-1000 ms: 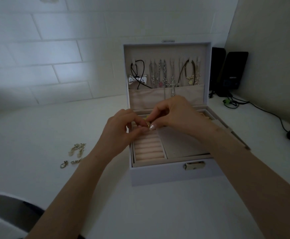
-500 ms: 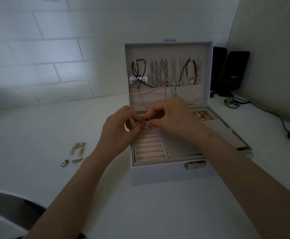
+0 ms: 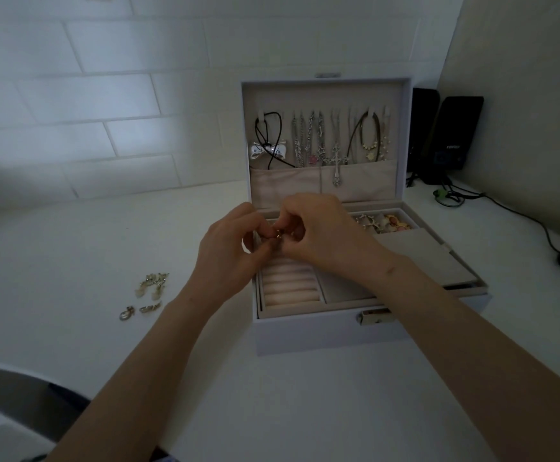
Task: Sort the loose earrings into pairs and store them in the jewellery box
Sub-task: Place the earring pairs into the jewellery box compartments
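above jewellery box (image 3: 322,338) on white desk (image 3: 72,248) by tiled wall (image 3: 105,95): left hand (image 3: 228,258), right hand (image 3: 322,235) fingers (image 3: 290,222) pinch earring (image 3: 278,233).

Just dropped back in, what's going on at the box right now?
A person is working over the open jewellery box. The left hand and right hand meet above its ring rolls, both pinching a small gold earring that is not yet set down. A few more earrings lie on the table to the left of the box.
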`<state>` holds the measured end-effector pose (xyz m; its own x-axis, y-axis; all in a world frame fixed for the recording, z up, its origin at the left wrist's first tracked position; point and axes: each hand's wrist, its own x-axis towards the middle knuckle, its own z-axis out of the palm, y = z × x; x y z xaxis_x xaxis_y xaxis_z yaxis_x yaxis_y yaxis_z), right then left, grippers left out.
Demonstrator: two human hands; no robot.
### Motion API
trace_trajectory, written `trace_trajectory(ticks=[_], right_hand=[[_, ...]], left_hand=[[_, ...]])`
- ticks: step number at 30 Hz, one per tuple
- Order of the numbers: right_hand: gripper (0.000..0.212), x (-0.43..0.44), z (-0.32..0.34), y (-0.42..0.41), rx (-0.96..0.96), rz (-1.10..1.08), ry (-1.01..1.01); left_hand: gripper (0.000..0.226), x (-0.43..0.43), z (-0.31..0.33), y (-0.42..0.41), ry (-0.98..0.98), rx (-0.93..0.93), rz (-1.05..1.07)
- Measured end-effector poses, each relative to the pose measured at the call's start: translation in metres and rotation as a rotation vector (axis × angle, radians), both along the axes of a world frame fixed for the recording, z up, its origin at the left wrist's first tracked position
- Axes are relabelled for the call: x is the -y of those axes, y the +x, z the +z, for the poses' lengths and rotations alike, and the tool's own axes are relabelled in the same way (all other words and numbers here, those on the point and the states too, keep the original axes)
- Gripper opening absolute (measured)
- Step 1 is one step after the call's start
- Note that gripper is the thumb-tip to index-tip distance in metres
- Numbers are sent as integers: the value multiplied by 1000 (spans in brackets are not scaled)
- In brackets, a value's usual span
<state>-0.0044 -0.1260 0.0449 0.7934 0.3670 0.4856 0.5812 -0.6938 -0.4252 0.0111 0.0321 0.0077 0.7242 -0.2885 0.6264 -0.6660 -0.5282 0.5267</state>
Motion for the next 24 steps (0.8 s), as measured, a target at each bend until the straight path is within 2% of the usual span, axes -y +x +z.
trace_trajectory(ticks=[5,10,15,24], right_hand=[[9,1,-3,3,17,-12,-8],[9,1,-3,2,-9,-7,19],[9,2,-3,2,-36,-5,38],[10,2,-3,2,-20,-7,54]], left_hand=[[25,1,0,-1,-15,-29,9],[26,2,1,-2,-57,-56,2],[13,2,2,-3,-90,-88,-26],[19,1,3,-3,-132,-135,-51]])
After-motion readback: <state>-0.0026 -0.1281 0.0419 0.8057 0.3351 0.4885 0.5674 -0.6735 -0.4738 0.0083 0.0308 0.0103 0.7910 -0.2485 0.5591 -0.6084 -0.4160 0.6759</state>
